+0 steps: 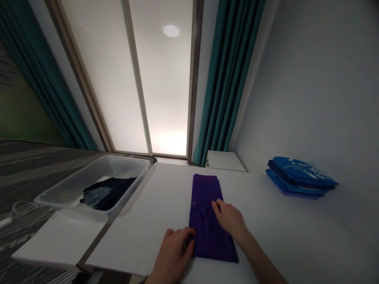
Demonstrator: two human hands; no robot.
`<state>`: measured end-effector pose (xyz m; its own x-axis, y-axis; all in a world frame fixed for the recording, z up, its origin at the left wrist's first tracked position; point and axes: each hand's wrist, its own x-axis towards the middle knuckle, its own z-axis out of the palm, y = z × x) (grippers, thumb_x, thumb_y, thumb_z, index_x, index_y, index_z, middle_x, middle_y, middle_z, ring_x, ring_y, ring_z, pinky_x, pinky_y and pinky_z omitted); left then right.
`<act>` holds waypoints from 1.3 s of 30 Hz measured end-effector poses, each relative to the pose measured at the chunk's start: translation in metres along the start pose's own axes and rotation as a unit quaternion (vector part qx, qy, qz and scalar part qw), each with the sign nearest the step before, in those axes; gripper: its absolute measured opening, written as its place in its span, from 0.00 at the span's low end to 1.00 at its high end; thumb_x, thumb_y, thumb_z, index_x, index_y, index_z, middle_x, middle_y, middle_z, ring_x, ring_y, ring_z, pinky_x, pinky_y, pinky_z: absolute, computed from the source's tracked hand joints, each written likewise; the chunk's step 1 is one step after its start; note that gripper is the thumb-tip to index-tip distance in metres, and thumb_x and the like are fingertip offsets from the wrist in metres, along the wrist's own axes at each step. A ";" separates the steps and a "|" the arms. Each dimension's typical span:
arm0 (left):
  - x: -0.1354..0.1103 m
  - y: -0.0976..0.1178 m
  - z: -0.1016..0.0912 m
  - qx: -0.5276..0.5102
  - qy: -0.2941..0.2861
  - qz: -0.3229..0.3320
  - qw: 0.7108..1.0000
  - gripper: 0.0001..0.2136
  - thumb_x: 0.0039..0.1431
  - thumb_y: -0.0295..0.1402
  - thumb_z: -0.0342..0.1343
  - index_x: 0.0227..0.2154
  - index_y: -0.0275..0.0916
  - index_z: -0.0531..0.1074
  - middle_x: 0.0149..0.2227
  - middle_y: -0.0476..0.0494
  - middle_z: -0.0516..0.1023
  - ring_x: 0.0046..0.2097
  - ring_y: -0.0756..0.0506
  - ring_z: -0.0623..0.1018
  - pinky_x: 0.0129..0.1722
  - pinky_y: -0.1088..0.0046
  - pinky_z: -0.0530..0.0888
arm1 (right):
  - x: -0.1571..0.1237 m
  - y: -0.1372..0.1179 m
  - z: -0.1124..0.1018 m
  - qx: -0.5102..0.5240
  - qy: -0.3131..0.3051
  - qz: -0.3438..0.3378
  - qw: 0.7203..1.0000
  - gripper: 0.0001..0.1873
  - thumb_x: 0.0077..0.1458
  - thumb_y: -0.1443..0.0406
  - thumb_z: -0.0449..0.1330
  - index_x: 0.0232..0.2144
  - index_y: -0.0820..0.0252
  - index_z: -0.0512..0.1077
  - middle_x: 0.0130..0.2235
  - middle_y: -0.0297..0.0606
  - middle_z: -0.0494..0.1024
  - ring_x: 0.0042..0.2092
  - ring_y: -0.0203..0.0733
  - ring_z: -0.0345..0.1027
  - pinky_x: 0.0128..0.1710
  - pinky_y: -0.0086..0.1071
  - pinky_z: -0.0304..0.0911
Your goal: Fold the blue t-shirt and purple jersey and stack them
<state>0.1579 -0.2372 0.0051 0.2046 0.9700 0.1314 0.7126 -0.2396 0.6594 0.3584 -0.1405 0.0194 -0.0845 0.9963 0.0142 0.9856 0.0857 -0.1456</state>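
A purple garment (207, 209) lies folded into a long narrow strip on the white table (296, 236), running away from me. My right hand (229, 219) rests flat on its middle with fingers stretched out. My left hand (174, 252) is at the strip's near left edge, its fingers curled onto the cloth edge. Whether it pinches the fabric or only presses it is unclear.
A clear plastic bin (118, 163) with a dark garment (108, 193) inside stands at the left. A stack of folded blue clothes (299, 177) sits at the right by the wall. A small white cabinet (225, 161), teal curtains and a window are behind the table.
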 end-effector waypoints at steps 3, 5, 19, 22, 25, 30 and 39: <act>0.000 0.000 -0.001 -0.001 -0.005 -0.001 1.000 0.12 0.61 0.27 0.48 0.43 0.44 0.73 0.38 0.47 0.81 0.37 0.44 0.78 0.44 0.64 0.64 | -0.002 0.001 0.003 0.000 0.009 0.005 1.000 0.17 0.65 0.52 0.49 0.35 0.55 0.71 0.32 0.40 0.80 0.37 0.47 0.76 0.32 0.31 0.57; 0.001 0.000 -0.001 -0.003 -0.006 -0.001 1.000 0.12 0.61 0.27 0.48 0.43 0.44 0.73 0.38 0.47 0.81 0.38 0.44 0.78 0.43 0.64 0.64 | -0.002 0.002 0.006 -0.005 0.007 0.005 1.000 0.15 0.65 0.54 0.50 0.35 0.55 0.71 0.33 0.40 0.80 0.37 0.46 0.75 0.32 0.31 0.56; -0.001 0.002 -0.002 0.005 0.000 0.012 1.000 0.12 0.59 0.27 0.48 0.41 0.43 0.73 0.35 0.47 0.80 0.36 0.44 0.77 0.41 0.66 0.64 | -0.002 0.007 0.013 0.013 0.020 -0.017 1.000 0.13 0.66 0.58 0.49 0.33 0.53 0.70 0.31 0.35 0.80 0.35 0.43 0.75 0.30 0.30 0.53; -0.001 0.003 -0.002 0.011 0.005 0.010 1.000 0.11 0.58 0.26 0.49 0.40 0.44 0.73 0.34 0.48 0.80 0.36 0.44 0.77 0.41 0.66 0.64 | -0.003 0.006 0.012 0.007 0.017 -0.014 1.000 0.13 0.66 0.58 0.49 0.33 0.53 0.70 0.31 0.35 0.80 0.35 0.43 0.75 0.29 0.30 0.53; 0.000 0.003 -0.002 0.010 0.009 0.012 1.000 0.11 0.58 0.26 0.49 0.40 0.44 0.74 0.34 0.48 0.80 0.35 0.44 0.77 0.40 0.66 0.64 | -0.002 0.006 0.013 0.003 0.018 -0.015 1.000 0.13 0.66 0.58 0.49 0.34 0.53 0.70 0.32 0.35 0.80 0.35 0.43 0.76 0.29 0.29 0.53; -0.001 0.002 -0.003 0.000 0.003 0.006 1.000 0.11 0.60 0.28 0.48 0.41 0.44 0.73 0.35 0.47 0.80 0.36 0.44 0.76 0.41 0.65 0.64 | -0.002 0.007 0.016 -0.002 0.034 -0.018 0.999 0.13 0.67 0.58 0.48 0.34 0.53 0.70 0.31 0.35 0.80 0.34 0.42 0.76 0.29 0.29 0.54; -0.001 0.002 0.000 0.012 0.007 0.007 1.000 0.12 0.59 0.26 0.48 0.41 0.44 0.72 0.34 0.49 0.80 0.36 0.44 0.77 0.41 0.66 0.63 | 0.001 0.002 0.009 -0.028 0.002 -0.006 1.000 0.13 0.68 0.59 0.48 0.37 0.54 0.70 0.34 0.38 0.81 0.37 0.44 0.76 0.29 0.30 0.54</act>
<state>0.1590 -0.2382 0.0059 0.2061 0.9667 0.1515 0.7259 -0.2549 0.6388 0.3590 -0.1395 0.0099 -0.0965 0.9951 0.0200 0.9911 0.0979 -0.0899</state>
